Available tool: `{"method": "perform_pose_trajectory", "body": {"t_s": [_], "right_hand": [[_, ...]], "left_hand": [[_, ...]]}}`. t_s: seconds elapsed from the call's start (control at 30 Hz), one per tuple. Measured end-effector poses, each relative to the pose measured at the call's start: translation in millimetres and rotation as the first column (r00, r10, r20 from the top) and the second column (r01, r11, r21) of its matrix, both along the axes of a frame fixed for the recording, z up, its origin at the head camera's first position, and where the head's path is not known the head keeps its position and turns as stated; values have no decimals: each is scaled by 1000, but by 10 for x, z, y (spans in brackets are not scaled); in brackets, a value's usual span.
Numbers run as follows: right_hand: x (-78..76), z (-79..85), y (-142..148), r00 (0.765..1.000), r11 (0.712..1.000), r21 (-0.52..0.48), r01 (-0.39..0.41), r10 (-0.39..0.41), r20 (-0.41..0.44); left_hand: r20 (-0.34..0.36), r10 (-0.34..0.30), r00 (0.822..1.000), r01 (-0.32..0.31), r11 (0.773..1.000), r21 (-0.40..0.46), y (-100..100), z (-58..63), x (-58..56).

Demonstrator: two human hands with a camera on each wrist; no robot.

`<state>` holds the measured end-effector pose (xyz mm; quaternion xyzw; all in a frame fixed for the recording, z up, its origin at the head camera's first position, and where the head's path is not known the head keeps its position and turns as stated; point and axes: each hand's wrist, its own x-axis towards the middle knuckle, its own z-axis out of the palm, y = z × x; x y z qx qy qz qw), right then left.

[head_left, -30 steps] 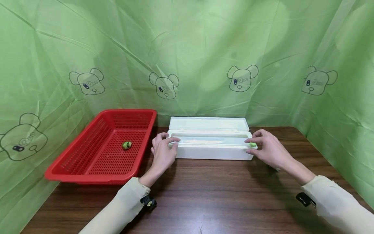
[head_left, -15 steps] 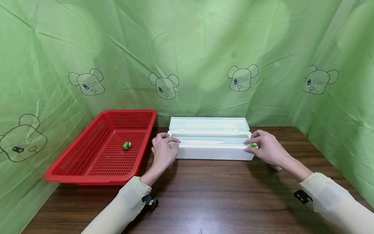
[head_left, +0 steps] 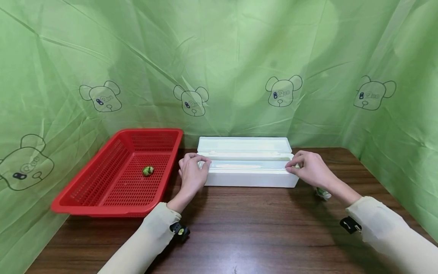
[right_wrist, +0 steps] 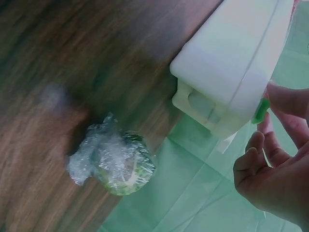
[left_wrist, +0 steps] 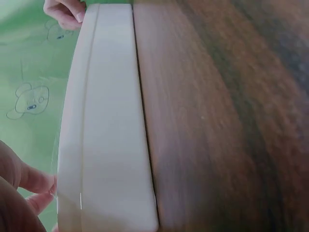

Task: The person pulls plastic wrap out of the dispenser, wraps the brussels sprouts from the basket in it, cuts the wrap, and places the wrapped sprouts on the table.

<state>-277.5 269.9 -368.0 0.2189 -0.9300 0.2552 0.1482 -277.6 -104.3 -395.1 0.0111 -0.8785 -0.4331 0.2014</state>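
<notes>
Clear film (head_left: 246, 166) lay over the top of the white box (head_left: 251, 180), whose lid stood raised behind. Handling this step well probably called for two level pinches and an even pull, lest the sheet crease or tear. Thumb and fingertips of the left hand (head_left: 193, 172) met at the box's left end, and those of the right hand (head_left: 313, 169) at its right, beside a green tab (right_wrist: 261, 111); both apparently pinched the film, which spanned the gap between them.
</notes>
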Motion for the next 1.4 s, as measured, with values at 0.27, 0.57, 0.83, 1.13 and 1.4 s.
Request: {"method": "perform_pose_trajectory", "body": {"t_s": [0.27,0.57,0.83,1.13,1.4], "right_hand": [[-79,42,-35,999,1000,-15,12,-12,38],[-109,86,-17,991,999,25,-47,43,128],[-160,79,-14,988,999,-16,-35,37,152],[-235,70,-104,994,1000,-18,-9,11,110],[-284,65,-127,995,1000,-22,12,-10,101]], "left_hand": [[-17,27,999,-26,999,23,26,24,-50],[-8,58,998,-58,997,41,72,53,-106],[-12,74,997,-73,995,68,93,69,-136],[8,94,996,-95,991,94,121,109,-178],[3,124,992,-124,985,118,129,117,-243]]}}
